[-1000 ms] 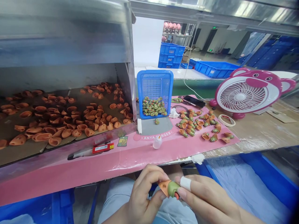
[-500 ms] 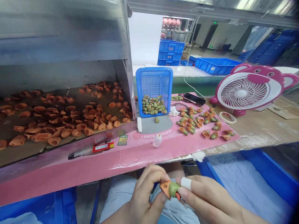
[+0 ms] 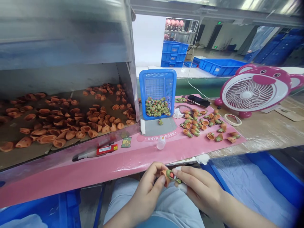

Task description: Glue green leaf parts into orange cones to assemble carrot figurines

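Observation:
Over my lap, my left hand [image 3: 150, 186] pinches an orange hollow piece [image 3: 166, 176] between thumb and fingers. My right hand [image 3: 199, 183], with white wraps on its fingertips, grips a small green piece [image 3: 170, 174] with red and white markings. The two pieces meet, though my fingers hide part of the join. On the pink mat [image 3: 133, 158] in front stands a small translucent bottle [image 3: 161, 143]. Several orange-and-green pieces [image 3: 195, 125] lie to the right on the mat. More green pieces [image 3: 158, 107] fill the bottom of a blue basket [image 3: 142, 91].
Many orange hollow pieces [image 3: 68, 126] lie under the metal hood at left. A pink fan [image 3: 247, 95], tape roll [image 3: 232, 119] and phone [image 3: 198, 100] sit at right. A red-labelled pen-like tool [image 3: 106, 149] rests on the mat. Blue bins [image 3: 273, 171] stand below the table edge.
Both hands have risen slightly with the pieces. The green piece has turned so its red and white marking faces up, and my right fingers have shifted round it.

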The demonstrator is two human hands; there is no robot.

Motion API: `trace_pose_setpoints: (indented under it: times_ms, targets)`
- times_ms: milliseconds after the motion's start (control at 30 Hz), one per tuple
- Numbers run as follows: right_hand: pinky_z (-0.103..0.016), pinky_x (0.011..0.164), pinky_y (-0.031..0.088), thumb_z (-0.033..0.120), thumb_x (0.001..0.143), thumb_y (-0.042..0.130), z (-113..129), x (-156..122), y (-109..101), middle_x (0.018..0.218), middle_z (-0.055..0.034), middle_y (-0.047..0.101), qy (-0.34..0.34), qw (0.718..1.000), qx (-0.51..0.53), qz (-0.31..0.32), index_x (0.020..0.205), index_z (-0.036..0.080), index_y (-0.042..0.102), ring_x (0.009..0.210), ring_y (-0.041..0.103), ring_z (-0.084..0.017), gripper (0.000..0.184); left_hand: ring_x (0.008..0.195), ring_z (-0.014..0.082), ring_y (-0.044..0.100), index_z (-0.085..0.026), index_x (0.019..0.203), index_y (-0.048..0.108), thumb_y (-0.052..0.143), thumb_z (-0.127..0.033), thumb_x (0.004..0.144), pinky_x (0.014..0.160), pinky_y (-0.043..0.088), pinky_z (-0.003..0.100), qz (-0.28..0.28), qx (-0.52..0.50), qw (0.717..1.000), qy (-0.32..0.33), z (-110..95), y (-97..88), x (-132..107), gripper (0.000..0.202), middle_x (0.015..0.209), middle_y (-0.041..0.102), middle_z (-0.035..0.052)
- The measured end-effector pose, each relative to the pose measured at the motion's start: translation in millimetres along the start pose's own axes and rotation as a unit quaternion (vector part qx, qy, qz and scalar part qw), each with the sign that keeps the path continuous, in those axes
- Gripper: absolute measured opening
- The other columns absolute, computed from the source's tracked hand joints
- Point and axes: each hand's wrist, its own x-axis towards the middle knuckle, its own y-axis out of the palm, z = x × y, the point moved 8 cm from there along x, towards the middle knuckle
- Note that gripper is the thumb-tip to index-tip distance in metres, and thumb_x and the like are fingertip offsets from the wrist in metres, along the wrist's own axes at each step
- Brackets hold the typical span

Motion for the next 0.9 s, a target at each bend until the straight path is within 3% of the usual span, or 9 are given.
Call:
trace_pose_setpoints:
  times_ms: [200,267,333,400,500,567,633,733,900]
  targets:
    - [-0.025,0.054,0.044,0.011,0.085,0.039,1,10,6,0.083,-0.0099,0.056,-0.026,0.994,-0.028,0.099,0.116,0.013,0.043,0.069,0.054,-0.016,0.032,0.065,0.0111,0.037,-0.015,0.081,0.046,0.039,-0.028,0.083,0.064,0.032,0.023,0.027,-0.064,0.996,-0.05,10,-3.3,8,0.015,0.066,0.041,-0.0017]
    - [-0.024,0.056,0.045,0.012,0.084,0.042,-5,11,5,0.081,-0.0082,0.056,0.013,0.995,0.043,0.089,0.114,0.014,0.045,0.069,0.054,-0.015,0.03,0.064,0.0116,0.039,-0.014,0.076,0.048,0.042,-0.029,0.081,0.063,0.032,0.024,0.035,-0.064,0.995,-0.072,14,-4.2,10,0.017,0.064,0.042,-0.0014]
    - [-0.023,0.057,0.046,0.016,0.082,0.049,-16,9,6,0.08,-0.0061,0.057,0.101,0.981,0.157,0.055,0.108,0.016,0.05,0.068,0.055,-0.013,0.027,0.066,0.0132,0.043,-0.014,0.073,0.052,0.041,-0.031,0.081,0.064,0.034,0.025,0.004,-0.023,0.998,-0.064,13,-10.5,9,0.022,0.065,0.046,0.0005]
    - [-0.02,0.051,0.046,0.022,0.078,0.055,-32,1,14,0.074,-0.0033,0.058,0.23,0.928,0.292,0.02,0.098,0.018,0.056,0.056,0.055,-0.01,0.02,0.076,0.0161,0.047,-0.014,0.077,0.056,0.037,-0.03,0.083,0.071,0.035,0.026,-0.063,0.037,0.997,-0.004,4,-21.2,5,0.025,0.076,0.053,0.0039]
    - [-0.015,0.038,0.041,0.028,0.075,0.059,-44,-13,35,0.062,-0.0004,0.057,0.382,0.805,0.453,-0.022,0.087,0.016,0.057,0.04,0.049,-0.006,0.018,0.092,0.0178,0.047,-0.019,0.088,0.055,0.036,-0.024,0.084,0.08,0.035,0.028,-0.124,0.105,0.978,0.134,-16,-26.4,-8,0.02,0.095,0.054,0.0054]
    - [-0.012,0.034,0.037,0.031,0.075,0.059,-44,-16,46,0.058,-0.0003,0.056,0.414,0.753,0.51,-0.039,0.084,0.014,0.056,0.036,0.045,-0.004,0.02,0.092,0.0166,0.047,-0.022,0.089,0.054,0.042,-0.021,0.081,0.079,0.037,0.027,-0.124,0.112,0.971,0.17,-20,-23.3,-13,0.014,0.097,0.052,0.0039]
    - [-0.011,0.031,0.034,0.032,0.076,0.058,-43,-16,51,0.055,-0.0003,0.056,0.419,0.733,0.533,-0.043,0.082,0.013,0.054,0.033,0.042,-0.003,0.02,0.086,0.0144,0.049,-0.022,0.086,0.054,0.047,-0.019,0.079,0.075,0.04,0.024,-0.117,0.068,0.979,0.149,-16,-21.2,-11,0.01,0.092,0.052,0.0025]
    - [-0.012,0.033,0.035,0.033,0.077,0.056,-43,-14,49,0.056,-0.0003,0.055,0.401,0.752,0.523,-0.037,0.079,0.013,0.052,0.035,0.042,-0.004,0.02,0.072,0.0113,0.05,-0.017,0.079,0.053,0.049,-0.018,0.079,0.067,0.041,0.021,-0.104,-0.043,0.991,0.069,-7,-18.2,-5,0.005,0.077,0.055,0.0018]
    - [-0.016,0.047,0.041,0.027,0.077,0.056,-38,-8,31,0.068,-0.0005,0.054,0.322,0.858,0.4,0.004,0.091,0.018,0.054,0.053,0.046,-0.007,0.016,0.061,0.0114,0.048,-0.012,0.074,0.051,0.051,-0.023,0.077,0.052,0.042,0.021,-0.094,-0.166,0.98,-0.052,7,-15.3,0,0.012,0.069,0.054,0.0034]
